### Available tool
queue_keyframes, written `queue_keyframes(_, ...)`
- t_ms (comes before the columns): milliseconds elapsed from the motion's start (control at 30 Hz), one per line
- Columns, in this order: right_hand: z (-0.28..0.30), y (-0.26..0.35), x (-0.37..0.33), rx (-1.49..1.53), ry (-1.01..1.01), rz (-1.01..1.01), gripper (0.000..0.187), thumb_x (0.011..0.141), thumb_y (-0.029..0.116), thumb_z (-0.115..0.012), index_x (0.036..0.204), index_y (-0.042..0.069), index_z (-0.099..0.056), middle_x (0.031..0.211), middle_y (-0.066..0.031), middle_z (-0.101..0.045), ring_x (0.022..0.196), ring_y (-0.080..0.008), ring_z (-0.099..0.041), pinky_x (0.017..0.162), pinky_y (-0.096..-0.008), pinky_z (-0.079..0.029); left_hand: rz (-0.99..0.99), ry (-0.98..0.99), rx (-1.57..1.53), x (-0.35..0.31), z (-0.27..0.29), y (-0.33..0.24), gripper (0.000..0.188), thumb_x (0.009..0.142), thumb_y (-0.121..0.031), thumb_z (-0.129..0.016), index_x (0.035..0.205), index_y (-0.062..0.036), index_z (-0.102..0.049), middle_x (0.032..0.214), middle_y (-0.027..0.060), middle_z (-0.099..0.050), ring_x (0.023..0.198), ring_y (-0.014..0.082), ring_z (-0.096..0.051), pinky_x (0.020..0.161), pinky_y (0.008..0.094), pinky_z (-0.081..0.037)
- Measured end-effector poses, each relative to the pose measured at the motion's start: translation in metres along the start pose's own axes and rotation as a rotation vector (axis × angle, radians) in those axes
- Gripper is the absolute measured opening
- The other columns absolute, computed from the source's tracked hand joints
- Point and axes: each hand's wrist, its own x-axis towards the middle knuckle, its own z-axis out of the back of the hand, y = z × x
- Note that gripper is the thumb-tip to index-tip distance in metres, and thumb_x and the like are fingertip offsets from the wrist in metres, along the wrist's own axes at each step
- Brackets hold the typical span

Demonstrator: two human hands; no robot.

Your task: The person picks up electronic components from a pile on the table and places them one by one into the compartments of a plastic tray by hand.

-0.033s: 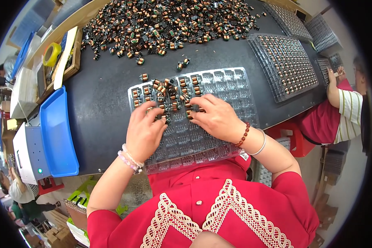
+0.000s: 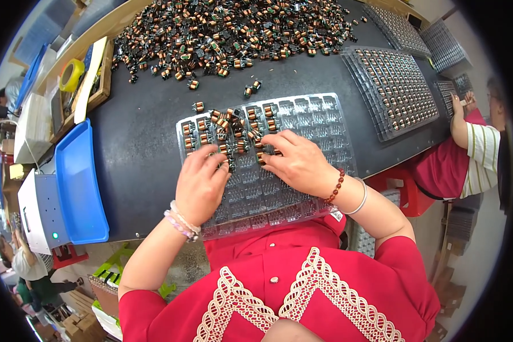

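Observation:
A clear plastic tray (image 2: pixel 319 137) with rows of moulded pockets lies in front of me on the dark table. Small copper-wound coils (image 2: pixel 189 129) sit in pockets at its left and middle top, and a loose heap of coils (image 2: pixel 227 122) rests on top of the tray. My left hand (image 2: pixel 202 176) is over the tray's left part, its fingers curled down; what the fingertips hold is hidden. Across from it, my right hand (image 2: pixel 296 159) has thumb and fingers bent around a copper coil (image 2: pixel 260 158) at the middle of the tray.
A big pile of coils (image 2: pixel 228 34) covers the table's far side. Filled trays (image 2: pixel 396 91) are stacked at the right, near another person (image 2: pixel 473 142). To the left are a blue tray (image 2: pixel 81 182), a white box with a green light (image 2: pixel 40 211) and yellow tape (image 2: pixel 72 75).
My left hand has shifted slightly toward me, and its fingers have moved a little, showing more of the coils beside them. My right hand has hardly moved.

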Motion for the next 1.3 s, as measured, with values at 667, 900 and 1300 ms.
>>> queue_keyframes(667,-0.001,-0.015,0.014,0.063,-0.094,-0.096,0.021,0.082,0.007,-0.064,0.103,0.009,-0.066,0.099,-0.0073,-0.063,0.089,-0.0262,-0.063,0.075,-0.0352,-0.052,-0.056,0.086,0.194,0.034,-0.016,-0.010,0.047,0.075,0.001,-0.057,0.121,-0.0078,-0.060,0.108,0.0099,-0.060,0.101,0.0276,-0.055,0.086,0.0396,-0.045)
queue_keyframes(900,0.005,-0.022,0.001,0.472,-0.098,-0.367,0.016,0.085,0.008,-0.064,0.100,0.003,-0.065,0.094,-0.0106,-0.066,0.082,-0.0252,-0.065,0.070,-0.0315,-0.052,0.313,-0.010,-0.391,0.029,0.004,-0.011,0.021,0.081,-0.001,-0.065,0.102,-0.0042,-0.064,0.102,0.0125,-0.059,0.095,0.0296,-0.061,0.080,0.0399,-0.050)
queue_keyframes(1300,-0.007,-0.025,-0.006,0.307,-0.158,-0.320,0.010,0.081,0.013,-0.067,0.089,0.009,-0.063,0.085,-0.0058,-0.065,0.076,-0.0268,-0.064,0.065,-0.0369,-0.052,0.074,-0.022,-0.213,0.014,-0.026,-0.006,0.013,0.072,-0.004,-0.072,0.083,-0.0059,-0.065,0.095,0.0041,-0.067,0.106,0.0298,-0.056,0.090,0.0411,-0.046)
